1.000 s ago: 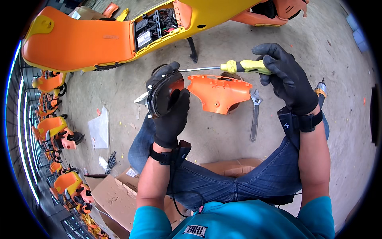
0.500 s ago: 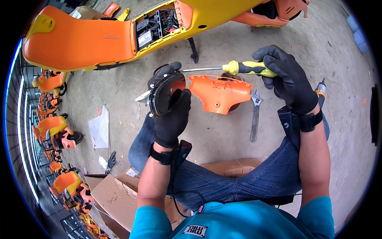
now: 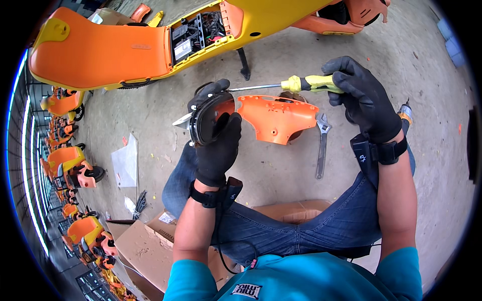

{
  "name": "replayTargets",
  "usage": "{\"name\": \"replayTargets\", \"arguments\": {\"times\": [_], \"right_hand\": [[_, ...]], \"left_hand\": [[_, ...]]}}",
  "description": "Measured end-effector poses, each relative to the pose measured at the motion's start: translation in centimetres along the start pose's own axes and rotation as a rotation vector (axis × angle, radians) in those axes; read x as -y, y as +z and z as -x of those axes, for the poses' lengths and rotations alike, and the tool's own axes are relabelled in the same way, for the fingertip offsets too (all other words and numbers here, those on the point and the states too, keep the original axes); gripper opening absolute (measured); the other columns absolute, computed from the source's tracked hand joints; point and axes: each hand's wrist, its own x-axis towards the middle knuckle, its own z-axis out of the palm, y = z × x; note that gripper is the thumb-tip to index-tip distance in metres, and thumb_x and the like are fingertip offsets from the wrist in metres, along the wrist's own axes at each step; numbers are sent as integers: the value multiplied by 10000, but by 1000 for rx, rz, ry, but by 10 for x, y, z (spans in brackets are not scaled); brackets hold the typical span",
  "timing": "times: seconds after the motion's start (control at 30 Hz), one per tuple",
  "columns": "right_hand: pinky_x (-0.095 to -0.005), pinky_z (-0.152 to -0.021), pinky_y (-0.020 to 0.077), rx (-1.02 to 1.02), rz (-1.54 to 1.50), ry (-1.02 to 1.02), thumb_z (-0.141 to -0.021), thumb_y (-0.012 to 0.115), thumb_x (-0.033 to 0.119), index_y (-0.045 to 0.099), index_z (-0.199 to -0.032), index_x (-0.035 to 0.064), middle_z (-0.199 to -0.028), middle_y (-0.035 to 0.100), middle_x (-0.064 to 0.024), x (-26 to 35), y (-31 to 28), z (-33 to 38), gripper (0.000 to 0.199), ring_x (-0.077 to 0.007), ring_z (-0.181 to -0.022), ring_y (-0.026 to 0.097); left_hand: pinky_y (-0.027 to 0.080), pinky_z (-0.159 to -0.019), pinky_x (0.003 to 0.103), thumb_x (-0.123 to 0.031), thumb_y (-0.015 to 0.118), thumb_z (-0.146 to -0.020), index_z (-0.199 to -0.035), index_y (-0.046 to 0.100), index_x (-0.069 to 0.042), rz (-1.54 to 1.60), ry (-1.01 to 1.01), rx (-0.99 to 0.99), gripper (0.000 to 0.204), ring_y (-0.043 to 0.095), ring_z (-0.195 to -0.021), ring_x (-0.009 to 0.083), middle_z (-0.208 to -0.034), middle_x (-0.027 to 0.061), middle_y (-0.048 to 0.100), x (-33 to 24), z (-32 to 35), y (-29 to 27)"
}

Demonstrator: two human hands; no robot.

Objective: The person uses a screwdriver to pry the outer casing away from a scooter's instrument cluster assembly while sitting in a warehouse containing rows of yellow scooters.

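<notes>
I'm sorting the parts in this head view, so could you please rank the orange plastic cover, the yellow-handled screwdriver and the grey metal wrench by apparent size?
1. Orange plastic cover, largest.
2. Yellow-handled screwdriver and grey metal wrench: similar length; the screwdriver is held nearer the camera, so unranked.

**Camera Arrangement: Single Head View**

One view only: a head-worn fisheye camera looks steeply down from above the person's chest; the left hand (image 3: pixel 217 145) and right hand (image 3: pixel 362 98) sit close, near frame centre; the concrete floor (image 3: pixel 281 170) lies beyond; straight edges bend toward the dark circular rim; no second view shares the scene.
</notes>
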Motion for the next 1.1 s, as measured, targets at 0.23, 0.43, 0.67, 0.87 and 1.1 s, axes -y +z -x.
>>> {"name": "replayTargets", "arguments": {"times": [0.23,0.43,0.67,0.87,1.1], "right_hand": [[-242,-669,553,-49,150,26,-1033,520,287,615,-1212,6,-1010,634,-99,5,10,3,347,-119,-663,616],[-244,-714,559,160,93,77,-1022,541,257,567,-1270,21,-1072,630,-81,11,-5,0,343,-99,-767,629],[-240,-834,548,61,44,-82,-1003,589,247,562,-1282,30,-1182,600,-51,-2,0,-6,355,-124,-1012,624],[-218,-723,535,151,201,109,-1024,529,338,560,-1292,24,-1010,653,-58,9,-6,-3,414,-78,-861,639],[-246,-804,553,-87,-34,-5,-1024,537,299,547,-1311,25,-1053,642,-59,0,10,-6,396,-99,-848,648]], "left_hand": [[465,-1008,359,149,589,-748,-1286,542,-59,-82,30,21,579,528,-1236,253,-1343,132,527,1,1,-1],[476,-993,354,143,591,-752,-1279,547,-57,-51,21,9,566,538,-1222,251,-1335,130,529,0,-1,-2],[477,-994,343,135,583,-767,-1282,545,-61,-25,-35,-1,552,536,-1221,235,-1328,125,529,-6,1,1],[477,-997,345,127,581,-775,-1284,543,-55,-10,-23,2,542,533,-1228,233,-1330,123,525,-1,1,-3],[467,-1007,353,120,588,-769,-1277,549,-54,-64,-41,5,539,533,-1225,242,-1330,118,524,-5,1,0]]}}
